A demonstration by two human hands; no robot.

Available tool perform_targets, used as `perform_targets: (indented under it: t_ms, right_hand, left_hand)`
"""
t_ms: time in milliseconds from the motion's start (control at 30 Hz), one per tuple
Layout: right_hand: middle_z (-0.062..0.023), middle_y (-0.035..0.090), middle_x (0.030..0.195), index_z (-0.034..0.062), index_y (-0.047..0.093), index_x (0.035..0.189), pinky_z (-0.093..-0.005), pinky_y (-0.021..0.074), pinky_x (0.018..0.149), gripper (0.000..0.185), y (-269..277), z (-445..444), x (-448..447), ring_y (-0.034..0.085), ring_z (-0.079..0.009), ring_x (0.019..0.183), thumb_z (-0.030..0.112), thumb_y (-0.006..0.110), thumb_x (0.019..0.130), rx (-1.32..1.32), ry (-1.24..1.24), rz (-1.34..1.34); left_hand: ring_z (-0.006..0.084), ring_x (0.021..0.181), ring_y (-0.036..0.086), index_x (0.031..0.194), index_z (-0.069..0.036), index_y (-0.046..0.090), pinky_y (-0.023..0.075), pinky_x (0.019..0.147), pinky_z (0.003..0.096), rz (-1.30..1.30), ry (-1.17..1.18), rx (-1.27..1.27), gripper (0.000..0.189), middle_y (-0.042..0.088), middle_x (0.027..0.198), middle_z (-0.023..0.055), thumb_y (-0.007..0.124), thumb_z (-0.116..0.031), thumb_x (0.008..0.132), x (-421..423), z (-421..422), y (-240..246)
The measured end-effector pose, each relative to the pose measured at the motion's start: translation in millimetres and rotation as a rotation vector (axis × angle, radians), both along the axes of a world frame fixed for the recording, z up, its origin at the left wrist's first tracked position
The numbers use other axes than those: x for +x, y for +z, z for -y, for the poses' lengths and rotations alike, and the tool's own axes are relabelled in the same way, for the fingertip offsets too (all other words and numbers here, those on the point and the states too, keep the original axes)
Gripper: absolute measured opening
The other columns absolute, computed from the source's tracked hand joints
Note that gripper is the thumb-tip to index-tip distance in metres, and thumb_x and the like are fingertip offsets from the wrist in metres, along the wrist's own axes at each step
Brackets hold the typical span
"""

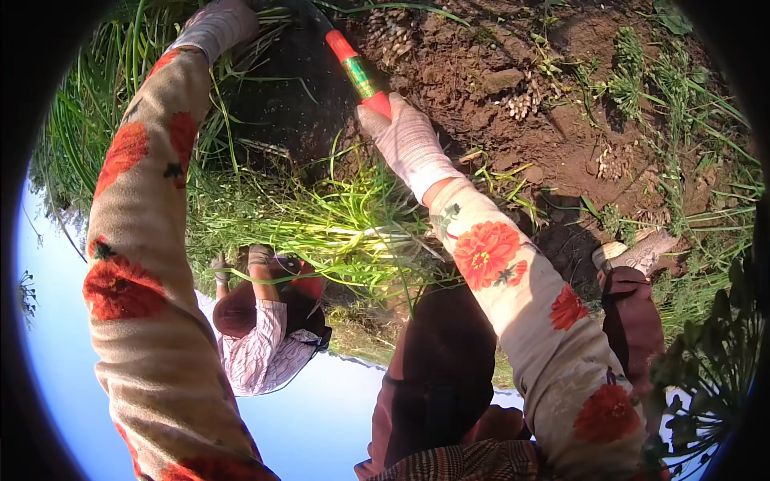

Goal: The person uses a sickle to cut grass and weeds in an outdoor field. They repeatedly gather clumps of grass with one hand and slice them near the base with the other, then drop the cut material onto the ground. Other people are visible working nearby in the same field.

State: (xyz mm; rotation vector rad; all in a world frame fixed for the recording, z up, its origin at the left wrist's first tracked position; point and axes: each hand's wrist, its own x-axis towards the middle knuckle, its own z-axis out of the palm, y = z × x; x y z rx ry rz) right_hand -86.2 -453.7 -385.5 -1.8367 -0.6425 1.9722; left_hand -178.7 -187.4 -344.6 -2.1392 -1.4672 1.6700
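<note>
My right hand (pixel 406 135), in a light knit glove, is shut on the red and green handle of a hand tool (pixel 360 72). A dark, curved metal part, perhaps a sickle blade, runs from the handle to the top edge. At the upper left, my left hand (pixel 231 27), gloved too, is beside long green stalks (pixel 274 24); its fingers are hidden, so its grip cannot be told. Below my right hand lies a bundle of cut green stalks (pixel 361 237) with pale ends.
Brown soil (pixel 481 120) with clumps of pale cut stubble (pixel 522 99) spans the upper right. Tall green leaves (pixel 78 138) stand at the left. Another person (pixel 264 337) in a patterned shirt is beyond the bundle. A shoe (pixel 640 249) rests on the soil at the right.
</note>
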Motion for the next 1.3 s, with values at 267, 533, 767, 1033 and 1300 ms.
perform_targets:
  t_ms: [267, 533, 767, 1033, 1300]
  right_hand:
    - [0.0016, 0.048, 0.061, 0.0092, 0.051, 0.098, -0.0176, 0.0306, 0.04, 0.028, 64.7, 87.7, 19.9, 0.039, -0.0035, 0.044, 0.03, 0.063, 0.084, -0.379, -0.493, -0.535]
    - [0.0003, 0.054, 0.064, 0.0068, 0.053, 0.097, -0.0185, 0.0373, 0.044, 0.029, 63.7, 68.9, 113.6, 0.047, -0.0052, 0.048, 0.032, 0.062, 0.086, -0.133, -0.462, -0.351]
    - [0.0052, 0.049, 0.067, 0.0085, 0.053, 0.097, -0.0178, 0.0351, 0.045, 0.027, 58.8, 64.4, 143.1, 0.044, -0.0017, 0.052, 0.03, 0.063, 0.084, -0.105, -0.184, -0.179]
    - [0.0047, 0.052, 0.066, 0.008, 0.056, 0.097, -0.0192, 0.0369, 0.047, 0.032, 49.4, 16.0, 146.7, 0.046, -0.0028, 0.054, 0.036, 0.065, 0.082, -0.063, -0.152, -0.148]
    - [0.004, 0.05, 0.075, 0.0082, 0.055, 0.102, -0.0223, 0.0409, 0.06, 0.032, 42.0, -0.8, 136.3, 0.048, -0.0059, 0.064, 0.032, 0.064, 0.083, 0.128, -0.074, -0.097]
  left_hand:
    - [0.0327, 0.099, 0.056, 0.113, -0.014, 0.057, 0.0442, 0.086, 0.0423, 0.128, 0.036, -0.024, 0.047, 0.062, 0.101, 0.0115, 0.067, -0.014, 0.067, -12.8, -2.1, 34.8]
    - [0.0266, 0.085, 0.059, 0.086, -0.009, 0.061, 0.0441, 0.074, 0.0403, 0.505, -0.179, -0.276, 0.025, 0.062, 0.084, 0.0088, 0.067, -0.019, 0.064, -43.9, 164.6, 92.3]
    - [0.0283, 0.085, 0.061, 0.089, -0.009, 0.059, 0.0451, 0.077, 0.0402, 0.258, 0.349, -0.555, 0.032, 0.063, 0.088, 0.0103, 0.068, -0.028, 0.065, -97.7, 328.6, 72.8]
    - [0.0354, 0.119, 0.042, 0.134, -0.012, 0.038, 0.0358, 0.1, 0.0408, 1.24, 0.358, -0.332, 0.096, 0.043, 0.13, 0.0173, 0.082, -0.023, 0.049, -52.3, 166.0, 57.8]
    - [0.037, 0.115, 0.049, 0.139, -0.015, 0.027, 0.0446, 0.092, 0.0425, 0.267, 0.122, 0.034, 0.104, 0.046, 0.128, 0.0215, 0.081, -0.045, 0.055, -89.3, 53.4, 11.2]
